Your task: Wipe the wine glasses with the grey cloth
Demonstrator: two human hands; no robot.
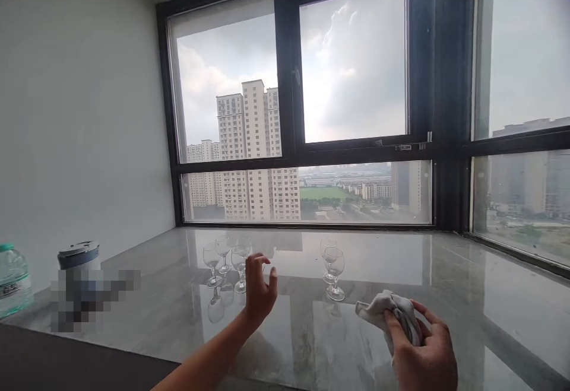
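Spanning the lower half of the view: one glossy countertop (160,314), grey with marbled veining, running back to the window and mirroring panes and glassware. Its front edge slants across the lower left above a dark face.

Glassware, left group: short-stemmed clear glasses (211,256), upright and close together toward the back; overlap makes the exact count uncertain. Right group: two stemmed glasses (333,263) of like shape, upright, one nearly behind the other, between the two hands.

Left hand (260,287): raised just beside the left group, fingers curled, thumb standing apart, a gap between them; nothing seen in its grasp. Right hand (425,340): closed about a crumpled pale grey cloth (392,308), pinched between thumb and fingers, to the right of the paired glasses.

Far left: a clear bottle (12,287) with green cap; beside it, a lidded cup (80,256), its lower part hidden by a blurred patch.

Room: plain pale wall (84,112) at left; black window frame (287,82) with several panes, a handle (295,73) on the central upright and a metal latch (405,147) low on the right-hand sash; further panes at right.

Outside: beige tower blocks (256,142), a green field (320,193), cloudy sky (351,70).
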